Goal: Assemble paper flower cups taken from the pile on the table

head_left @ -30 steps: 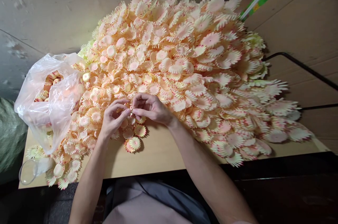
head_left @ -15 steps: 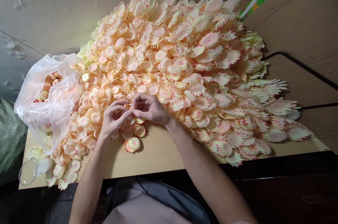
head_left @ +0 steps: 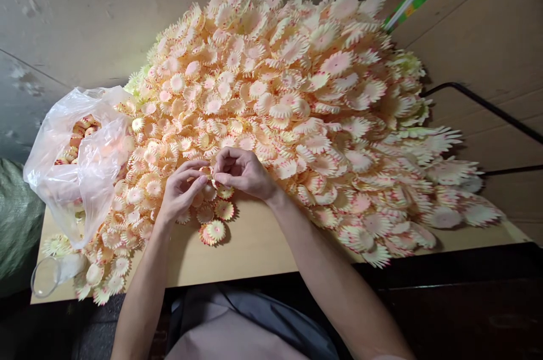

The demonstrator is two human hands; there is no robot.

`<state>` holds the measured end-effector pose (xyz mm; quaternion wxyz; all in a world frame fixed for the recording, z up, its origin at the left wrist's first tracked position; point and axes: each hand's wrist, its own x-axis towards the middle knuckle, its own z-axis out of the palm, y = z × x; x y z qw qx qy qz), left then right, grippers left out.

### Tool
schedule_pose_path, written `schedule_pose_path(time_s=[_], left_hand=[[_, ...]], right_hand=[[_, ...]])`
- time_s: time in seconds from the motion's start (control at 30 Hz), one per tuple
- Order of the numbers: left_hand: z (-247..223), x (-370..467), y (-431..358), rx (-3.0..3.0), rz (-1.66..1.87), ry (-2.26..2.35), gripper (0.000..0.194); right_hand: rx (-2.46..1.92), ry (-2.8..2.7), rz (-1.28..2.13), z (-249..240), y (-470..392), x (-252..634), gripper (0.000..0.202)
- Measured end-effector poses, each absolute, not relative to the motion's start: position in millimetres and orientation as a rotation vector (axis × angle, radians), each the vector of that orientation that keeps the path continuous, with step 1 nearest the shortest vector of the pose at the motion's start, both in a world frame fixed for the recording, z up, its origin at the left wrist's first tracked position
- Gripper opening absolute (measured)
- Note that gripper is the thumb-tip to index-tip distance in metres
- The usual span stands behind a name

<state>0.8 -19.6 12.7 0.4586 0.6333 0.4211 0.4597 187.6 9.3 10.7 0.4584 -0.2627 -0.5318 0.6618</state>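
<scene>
A pale wall [head_left: 110, 15] stands beyond both hands. The great heap of fringed, petal-edged discs [head_left: 271, 94] rises in front of them, pale peach with pinkish-red tips, and spreads well out past the right hand and, in a thinner band, past the left. Under the hands and nearer the body runs the wooden tabletop [head_left: 254, 238], bare between the forearms. Cardboard [head_left: 479, 54] stands far out beyond the right hand. Off to the left hand's outer side sits a thin translucent plastic bag [head_left: 102, 159], with a dark green sack [head_left: 17, 230] farther out and partly out of view.

The right hand [head_left: 246, 174] has its fingers loosely curled in, thumb tip near the bent forefinger. The left hand [head_left: 184, 187] faces it, fingers curved, thumb drawn in toward the forefinger with a gap behind. The two sets of fingertips nearly meet.

A bent black rod [head_left: 487, 106] and a green packet [head_left: 416, 2] lie far beyond the right hand. A clear cup [head_left: 71, 266] lies on its side, well out from the left hand and closer to the body. Just on the body side of the fingertips are a few loose discs [head_left: 216, 230]. Smallest of all, a pale piece [head_left: 208, 171] shows at the meeting fingertips; it is too small and covered to tell which hand grips it.
</scene>
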Motion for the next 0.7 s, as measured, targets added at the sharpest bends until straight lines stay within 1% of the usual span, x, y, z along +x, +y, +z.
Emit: schedule_pose_path(time_s=[0.17,0.37,0.7], left_hand=[[11.4,0.9,-19.2,1.545,1.145,1.024,0.014],[7.6,-2.1,-17.7,1.486,1.133,0.979,0.015],[4.7,-4.1,-16.5,1.374,1.085,0.877,0.011]], right_hand=[[-0.631,-1.318,1.658,13.8,9.0,188.2,0.022],[-0.553,-1.336,1.722,10.0,7.2,188.1,0.017],[-0.561,-1.353,1.73,9.6,7.5,189.4,0.02]])
